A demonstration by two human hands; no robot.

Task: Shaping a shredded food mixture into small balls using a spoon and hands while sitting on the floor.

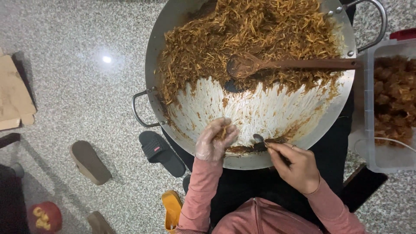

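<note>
A large steel wok (182,26) rests on my lap, its far half filled with brown shredded food (247,34). A wooden ladle (260,65) lies across the pile, handle pointing right. My left hand (214,141), in a thin clear glove, is cupped around a small clump of the shredded food near the wok's front rim. My right hand (297,167) is bare and pinches a small metal spoon (260,139) whose bowl touches the scraped, sauce-streaked bottom of the wok, just right of the gloved hand.
A clear plastic tub (368,130) with brown formed pieces stands at the right. On the speckled floor lie a black slipper (161,152), a brown slipper (89,162), an orange slipper (172,209) and a piece of cardboard (13,95).
</note>
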